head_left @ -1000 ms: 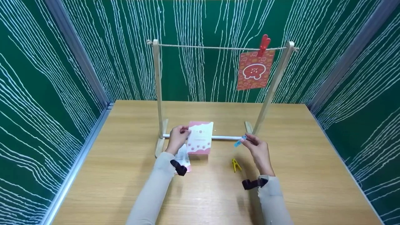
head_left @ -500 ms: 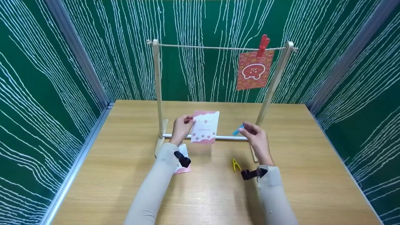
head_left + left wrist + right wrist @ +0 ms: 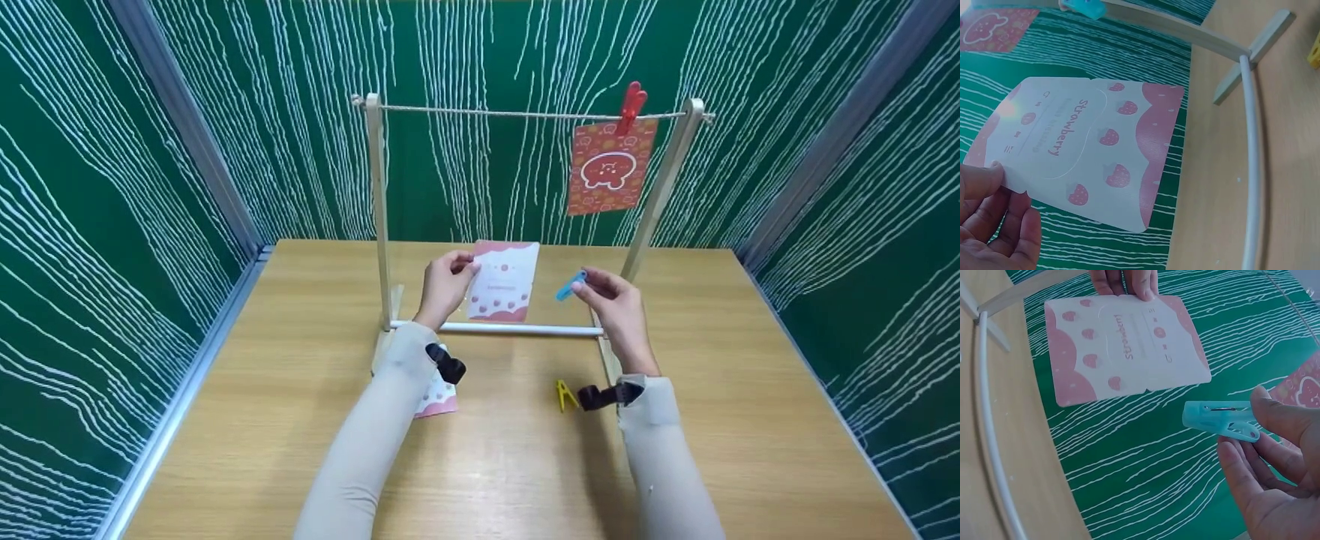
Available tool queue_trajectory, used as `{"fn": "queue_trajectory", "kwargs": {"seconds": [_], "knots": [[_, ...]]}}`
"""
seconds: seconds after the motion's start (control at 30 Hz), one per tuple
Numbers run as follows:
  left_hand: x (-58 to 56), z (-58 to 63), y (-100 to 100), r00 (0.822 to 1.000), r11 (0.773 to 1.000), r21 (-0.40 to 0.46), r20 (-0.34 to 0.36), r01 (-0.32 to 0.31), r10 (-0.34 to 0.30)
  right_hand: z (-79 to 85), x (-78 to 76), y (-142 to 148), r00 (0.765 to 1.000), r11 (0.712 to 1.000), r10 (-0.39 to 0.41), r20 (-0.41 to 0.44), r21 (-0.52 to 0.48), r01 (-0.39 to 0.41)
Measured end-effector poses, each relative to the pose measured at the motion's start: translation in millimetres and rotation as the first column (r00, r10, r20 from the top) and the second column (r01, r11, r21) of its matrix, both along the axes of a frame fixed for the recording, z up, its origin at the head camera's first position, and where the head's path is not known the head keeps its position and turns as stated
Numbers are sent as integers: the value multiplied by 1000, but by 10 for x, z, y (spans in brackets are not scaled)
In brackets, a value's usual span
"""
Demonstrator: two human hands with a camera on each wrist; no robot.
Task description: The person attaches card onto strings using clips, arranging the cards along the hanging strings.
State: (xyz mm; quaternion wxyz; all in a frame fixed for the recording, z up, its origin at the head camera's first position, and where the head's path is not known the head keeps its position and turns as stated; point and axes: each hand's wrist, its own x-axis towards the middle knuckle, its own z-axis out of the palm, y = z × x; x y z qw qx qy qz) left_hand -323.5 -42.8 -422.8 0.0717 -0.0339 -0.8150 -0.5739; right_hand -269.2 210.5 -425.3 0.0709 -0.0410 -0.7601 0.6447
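Note:
My left hand (image 3: 445,289) pinches the left edge of a pink and white strawberry card (image 3: 501,285) between thumb and fingers. The card is held up off the table, above the rack's white bottom bar (image 3: 525,329). My right hand (image 3: 616,307) holds a light blue clothespin (image 3: 1219,417) by its handle end, thumb on one side and fingers on the other. Its tip points left, toward the card, and the two are apart. Overhead, a red clothespin (image 3: 632,109) fixes a red patterned card (image 3: 611,169) to the rack's string (image 3: 495,114).
A yellow clothespin (image 3: 566,395) lies on the wooden table (image 3: 502,465) near the right wrist. Another strawberry card (image 3: 439,396) lies partly hidden under the left forearm. Wooden posts (image 3: 377,202) hold the string at both ends. A green wall with white lines stands behind.
Both hands have risen and moved forward. The strawberry card has gone up and a little right with the left hand, uncovering less of the bar. The blue clothespin has risen with the right hand.

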Motion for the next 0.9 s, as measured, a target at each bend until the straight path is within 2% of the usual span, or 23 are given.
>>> {"fn": "queue_trajectory", "kwargs": {"seconds": [0.23,0.6,0.9], "knots": [[-37,130,35,995,1000,18,-96,8,-6,178,-52,-54,996,998,41,-81,-37,-44],[-72,413,109,994,1000,-14,-107,15,-16,503,-120,-64,984,997,80,-162,7,-80],[-105,611,147,992,999,25,-121,25,-22,738,-165,-88,973,997,72,-218,5,-73]]}}
